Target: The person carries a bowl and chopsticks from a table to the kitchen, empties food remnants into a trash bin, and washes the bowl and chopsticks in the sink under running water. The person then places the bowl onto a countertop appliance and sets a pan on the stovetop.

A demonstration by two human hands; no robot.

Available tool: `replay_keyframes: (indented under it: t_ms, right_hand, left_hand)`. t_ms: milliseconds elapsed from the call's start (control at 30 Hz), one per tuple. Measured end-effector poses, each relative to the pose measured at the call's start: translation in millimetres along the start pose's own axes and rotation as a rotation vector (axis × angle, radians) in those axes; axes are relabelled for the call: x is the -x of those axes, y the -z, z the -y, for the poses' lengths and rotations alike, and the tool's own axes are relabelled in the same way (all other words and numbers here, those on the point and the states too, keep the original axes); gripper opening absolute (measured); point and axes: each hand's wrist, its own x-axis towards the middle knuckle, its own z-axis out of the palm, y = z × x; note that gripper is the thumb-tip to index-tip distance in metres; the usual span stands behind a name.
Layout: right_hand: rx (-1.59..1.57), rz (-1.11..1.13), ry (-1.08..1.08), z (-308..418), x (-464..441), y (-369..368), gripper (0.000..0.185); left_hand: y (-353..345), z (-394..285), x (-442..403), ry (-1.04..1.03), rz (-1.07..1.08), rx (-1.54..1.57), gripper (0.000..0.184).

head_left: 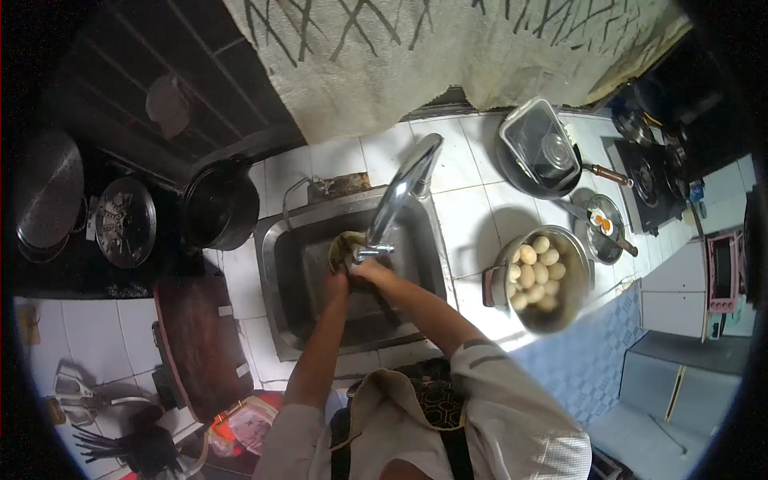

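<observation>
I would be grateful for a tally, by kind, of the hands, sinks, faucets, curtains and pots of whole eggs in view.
Hands, left hand and right hand: 2
Sink: 1
Faucet: 1
Curtain: 1
Pot of whole eggs: 1
Total: 6

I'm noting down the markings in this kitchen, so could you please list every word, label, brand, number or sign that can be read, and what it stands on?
No text can be read anywhere in this view.
Plastic bag: any print is too blurred to read.
Pink appliance: any markings are too small to read.
Curtain: dark crossing lines, with no readable lettering.
</observation>
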Motion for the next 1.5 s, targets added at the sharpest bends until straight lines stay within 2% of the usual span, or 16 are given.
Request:
replay_keyframes:
  t_ms: [100,200,233,267,300,333,433,533,667,833,1033,1167,1267,1367,1467,1500]
  right_hand:
    - [0.182,-0.315,0.343,-79.4,-26.5,-78.7,0.018]
    - [1.828,-0.586,0.695,-92.1,-40.3,-96.3,0.012]
    - [1.467,-0.097,0.556,-88.4,-43.4,-91.2,0.012]
    - [1.069,0.353,0.402,-85.8,-43.7,-84.7,0.027]
    - [1.067,0.361,0.423,-91.5,-41.0,-86.2,0.027]
    - [0.711,0.216,0.182,-104.3,-38.1,-92.6,0.028]
    - [-0.385,-0.188,-0.530,-119.2,-30.7,-101.8,0.031]
    - [-0.861,0.086,-0.898,-61.3,-30.2,-45.1,0.027]
    - [-0.954,0.196,-0.994,-38.0,-28.6,-18.0,0.022]
    - [-1.060,0.092,-0.980,-44.9,-28.5,-18.1,0.019]
    - [-1.043,0.136,-0.946,-20.6,-31.5,-11.4,0.016]
    - [-1.021,0.068,-1.045,-5.1,-31.9,-7.6,0.016]
    - [-1.154,0.212,-1.005,-112.0,-47.7,-45.8,0.016]
    - [-0.955,-0.049,-1.064,-4.1,-33.6,-16.7,0.015]
    - [-1.000,-0.053,-0.925,-1.2,-27.4,-16.2,0.014]
    - [-1.000,-0.057,-0.925,-0.2,-26.9,-17.6,0.014]
  left_hand:
    - [-25.0,-68.6,39.7,0.202,-0.075,-0.256,0.054]
    - [-3.5,-33.8,19.9,0.303,-0.210,-0.189,0.054]
    - [-23.4,-85.8,48.7,0.400,-0.169,-0.529,0.051]
    - [-17.0,-78.5,46.9,0.399,-0.186,-0.519,0.051]
    - [-7.9,-65.6,42.7,0.380,-0.222,-0.259,0.050]
    - [-1.4,-59.0,40.6,0.352,-0.255,0.001,0.049]
    - [-16.8,-118.3,72.7,0.520,-0.426,0.000,0.044]
    - [36.4,-71.3,53.3,0.492,-0.307,0.225,0.041]
    - [93.7,-60.1,45.6,0.442,-0.305,0.426,0.037]
    - [121.1,-105.5,49.5,0.065,-0.383,0.630,0.038]
    - [158.7,-99.9,4.6,0.011,-0.378,0.872,0.037]
    - [190.8,-77.1,-33.1,0.132,-0.326,0.812,0.036]
    - [189.0,-81.6,-41.1,0.283,-0.528,0.831,0.035]
    - [162.7,-106.0,-19.0,0.251,-0.498,0.818,0.039]
    - [129.9,-111.1,-1.6,0.387,-0.603,0.732,0.044]
    - [112.3,-95.4,9.9,0.431,-0.372,0.513,0.038]
